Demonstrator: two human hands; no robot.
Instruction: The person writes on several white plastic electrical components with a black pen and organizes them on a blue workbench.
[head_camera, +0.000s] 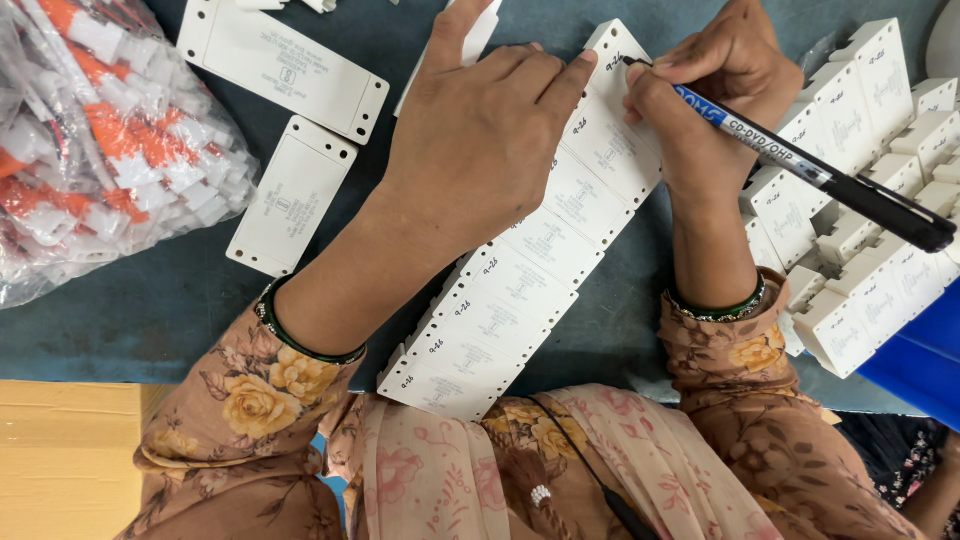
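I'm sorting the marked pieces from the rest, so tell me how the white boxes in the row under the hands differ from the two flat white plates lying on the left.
The row of boxes stands packed side by side in a diagonal line; the two flat plates lie loose and apart. The boxes carry handwritten marks along one edge; the plates show none. The left hand steadies the row while the right hand writes with a black marker; neither touches the plates. Both are white plastic with printing.

Clear plastic bag (100, 140) of orange-white parts, far left; white labelled boxes (540, 240) centre row.
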